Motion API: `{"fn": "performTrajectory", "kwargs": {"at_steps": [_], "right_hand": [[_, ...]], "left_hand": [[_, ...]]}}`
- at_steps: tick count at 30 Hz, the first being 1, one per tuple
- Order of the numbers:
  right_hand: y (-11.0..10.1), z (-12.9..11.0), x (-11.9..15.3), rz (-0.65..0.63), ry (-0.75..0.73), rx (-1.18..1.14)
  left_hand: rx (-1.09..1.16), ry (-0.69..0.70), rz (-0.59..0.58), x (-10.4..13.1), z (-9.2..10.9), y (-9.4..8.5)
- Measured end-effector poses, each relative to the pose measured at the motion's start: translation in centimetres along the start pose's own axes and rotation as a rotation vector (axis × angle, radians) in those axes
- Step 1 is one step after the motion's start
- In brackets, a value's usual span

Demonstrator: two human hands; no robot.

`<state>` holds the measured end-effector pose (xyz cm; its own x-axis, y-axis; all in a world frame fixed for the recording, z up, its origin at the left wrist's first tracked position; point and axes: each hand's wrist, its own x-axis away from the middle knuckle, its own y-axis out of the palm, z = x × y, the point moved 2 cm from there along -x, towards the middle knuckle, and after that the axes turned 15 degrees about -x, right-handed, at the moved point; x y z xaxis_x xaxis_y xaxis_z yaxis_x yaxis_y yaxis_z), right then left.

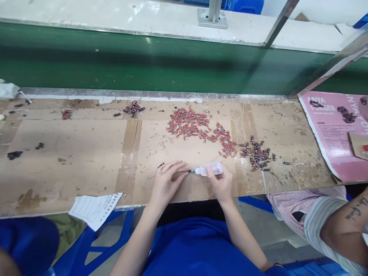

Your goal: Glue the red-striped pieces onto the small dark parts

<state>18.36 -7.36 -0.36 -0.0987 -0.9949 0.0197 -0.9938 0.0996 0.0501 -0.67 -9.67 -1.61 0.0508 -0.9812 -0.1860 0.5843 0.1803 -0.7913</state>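
Observation:
My right hand [222, 183] is wrapped round a small clear squeeze bottle [212, 169], held on its side with its blue tip pointing left. The tip meets a tiny dark part [189, 171] at the fingertips of my left hand [167, 181], which pinches it just above the cardboard. A black piece [161, 165] lies beside the left knuckles. Beyond my hands spreads a pile of small red and silver parts [188, 123]. To its right sits a heap of black and red parts [258, 154].
Cardboard [71, 153] covers the bench, with a green conveyor [143, 65] behind it. Small dark clusters [133, 109] lie left. A paper sheet [96, 209] overhangs the front edge. A pink poster [324, 134] lies right. People sit on both sides; a tattooed arm [345, 218] shows right.

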Motion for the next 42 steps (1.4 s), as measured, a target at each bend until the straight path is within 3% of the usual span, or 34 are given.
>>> {"fn": "performTrajectory", "kwargs": {"at_steps": [22,42], "right_hand": [[-0.03,-0.09,0.03,0.035,-0.036,0.025],[0.07,-0.12,-0.01,-0.015,0.012,0.021]], "left_hand": [[-0.003,-0.030,0.000,0.03,-0.49,0.26],[-0.062,-0.005,0.027,0.06,-0.09,0.12]]}}
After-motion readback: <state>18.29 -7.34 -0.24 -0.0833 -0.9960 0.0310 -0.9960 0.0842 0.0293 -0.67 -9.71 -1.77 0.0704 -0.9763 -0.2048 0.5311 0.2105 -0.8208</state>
